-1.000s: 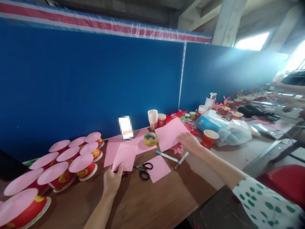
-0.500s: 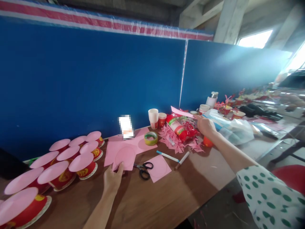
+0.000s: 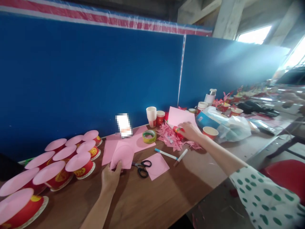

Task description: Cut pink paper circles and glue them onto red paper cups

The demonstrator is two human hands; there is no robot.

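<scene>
My left hand (image 3: 111, 178) pinches the lower edge of a pink paper square (image 3: 124, 153) with a circle drawn on it, over larger pink sheets (image 3: 141, 135). My right hand (image 3: 191, 131) grips the lower edge of a pink sheet (image 3: 181, 116), tilted up above a heap of pink paper scraps (image 3: 170, 136). That sheet hides most of a red packet. Right of my left hand lie black-handled scissors (image 3: 143, 170), their blades pointing toward it. Another pink square (image 3: 157, 166) with a drawn circle rests flat beside them.
Red paper cups topped with pink discs (image 3: 78, 161) line the table's left side. A tape roll (image 3: 149, 136), a blue marker (image 3: 166, 153), a brown-tipped marker (image 3: 181, 157) and white cups (image 3: 151, 114) stand or lie mid-table. A plastic bag (image 3: 234, 128) and a cup (image 3: 210, 132) are rightward.
My right hand has moved left and down, and its pink sheet has turned from nearly edge-on to face me, now covering the red packet. My left hand stays on the square.
</scene>
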